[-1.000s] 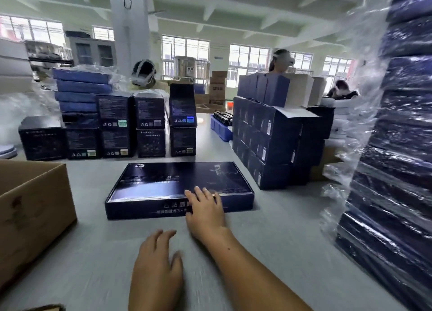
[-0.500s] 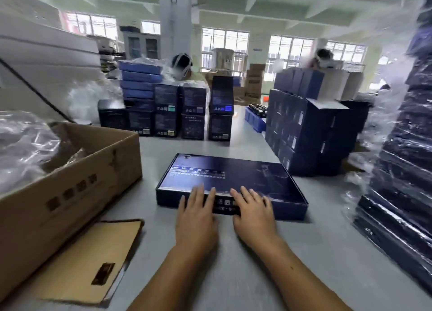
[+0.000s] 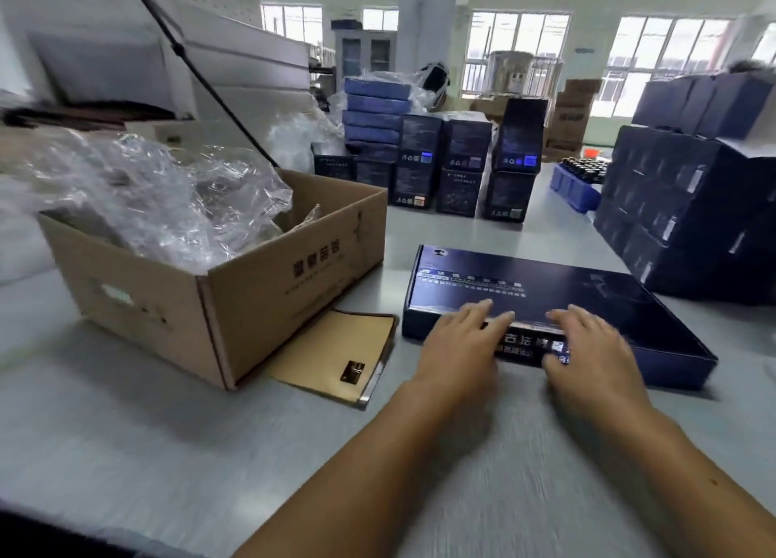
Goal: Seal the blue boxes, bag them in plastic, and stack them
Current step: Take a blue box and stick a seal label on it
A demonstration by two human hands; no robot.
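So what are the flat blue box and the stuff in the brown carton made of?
The flat blue box looks like glossy printed card; its lid reflects light. The brown carton holds thin clear plastic film, crinkled and shiny.

grey table (image 3: 168,452) | on it — flat blue box (image 3: 546,289) | cardboard carton (image 3: 252,305) | dark box stacks (image 3: 462,158)

We note a glossy blue box (image 3: 546,301) of printed card, a matt brown corrugated carton (image 3: 252,301) holding crinkled clear plastic film (image 3: 168,196), on a smooth grey bench (image 3: 168,440).
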